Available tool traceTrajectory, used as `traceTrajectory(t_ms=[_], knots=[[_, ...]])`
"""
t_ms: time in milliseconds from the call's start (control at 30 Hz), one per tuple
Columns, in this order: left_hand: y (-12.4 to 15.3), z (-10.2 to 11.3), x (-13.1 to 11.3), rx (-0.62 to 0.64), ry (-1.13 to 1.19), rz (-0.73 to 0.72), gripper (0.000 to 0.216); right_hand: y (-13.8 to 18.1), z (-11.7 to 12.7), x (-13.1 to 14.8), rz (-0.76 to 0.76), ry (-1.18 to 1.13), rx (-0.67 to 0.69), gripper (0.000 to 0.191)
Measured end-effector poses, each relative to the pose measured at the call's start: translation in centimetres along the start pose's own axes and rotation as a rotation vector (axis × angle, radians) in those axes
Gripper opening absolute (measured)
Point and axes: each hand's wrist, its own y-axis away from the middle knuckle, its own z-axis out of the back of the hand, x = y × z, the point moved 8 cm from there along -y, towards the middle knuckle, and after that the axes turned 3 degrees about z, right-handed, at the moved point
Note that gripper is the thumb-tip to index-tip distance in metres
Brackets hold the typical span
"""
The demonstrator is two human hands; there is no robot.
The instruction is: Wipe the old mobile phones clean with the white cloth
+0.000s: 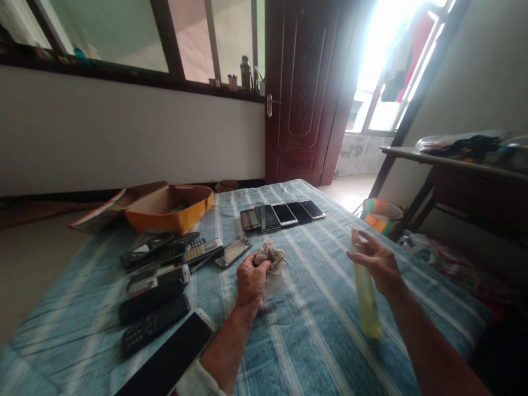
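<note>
My left hand (251, 279) is closed around a crumpled pale cloth (270, 256), resting on the blue striped cover (313, 319). My right hand (377, 259) grips a slim yellowish bottle (366, 300) with an orange top, held roughly upright above the cover. A single smartphone (233, 251) lies just left of the cloth. A row of several smartphones (282, 215) lies further back, beyond both hands.
A pile of old keypad phones (165, 258) and a large dark phone (171, 357) lie at left. An open orange cardboard box (169, 208) sits at the back left. A dark wooden door (305, 88) stands behind, a table (462, 165) at right.
</note>
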Motion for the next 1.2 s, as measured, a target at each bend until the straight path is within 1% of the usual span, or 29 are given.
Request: traceTrajectory(t_ms=[67,167,300,400,533,600,700,800,867,933,967,1033,1100,1133,1200], knots=[[0.0,0.2,-0.2,-0.018,-0.012,-0.021,0.015,0.3,-2.2,1.4,0.049,0.057,0.045,0.085],[0.1,0.4,-0.4,-0.03,-0.028,-0.043,0.012,0.5,-4.8,2.4,0.074,0.087,0.089,0.084],[0.1,0.2,-0.2,-0.022,-0.045,-0.046,0.011,0.8,-7.0,2.1,0.085,0.084,0.162,0.06],[0.1,0.1,0.1,-0.017,-0.055,-0.04,0.013,1.1,-7.9,1.2,0.006,-0.046,0.215,0.051],[0.1,0.1,0.1,-0.008,-0.061,-0.042,0.011,2.1,-9.5,0.7,-0.141,-0.323,0.402,0.048],[0.1,0.0,0.1,-0.003,-0.064,-0.043,0.01,2.5,-9.7,1.1,-0.159,-0.469,0.462,0.045],[0.2,0.0,0.2,0.004,-0.074,-0.044,0.008,2.7,-9.3,2.3,-0.106,-0.667,0.513,0.043],[0.3,-0.2,0.2,0.014,-0.082,-0.044,0.008,2.9,-8.9,3.0,-0.063,-0.71,0.547,0.042],[0.3,-0.3,0.2,0.021,-0.083,-0.043,0.009,2.8,-8.6,3.0,-0.041,-0.68,0.519,0.039],[0.4,-0.4,0.2,0.024,-0.083,-0.044,0.008,2.6,-8.2,3.1,-0.006,-0.615,0.451,0.039],[0.4,-0.4,0.2,0.024,-0.083,-0.045,0.008,2.6,-8.0,3.1,0.016,-0.567,0.415,0.044],[0.5,-0.4,0.1,0.017,-0.086,-0.05,0.007,2.7,-7.8,3.5,0.068,-0.464,0.357,0.061],[0.5,-0.3,0.0,0.002,-0.091,-0.059,0.006,2.9,-7.6,4.1,0.125,-0.371,0.336,0.075],[0.6,-0.2,-0.1,-0.006,-0.093,-0.065,0.006,3.0,-7.6,4.5,0.155,-0.33,0.337,0.077],[0.6,-0.2,-0.3,-0.014,-0.095,-0.075,0.005,3.2,-7.6,5.3,0.215,-0.244,0.351,0.071]])
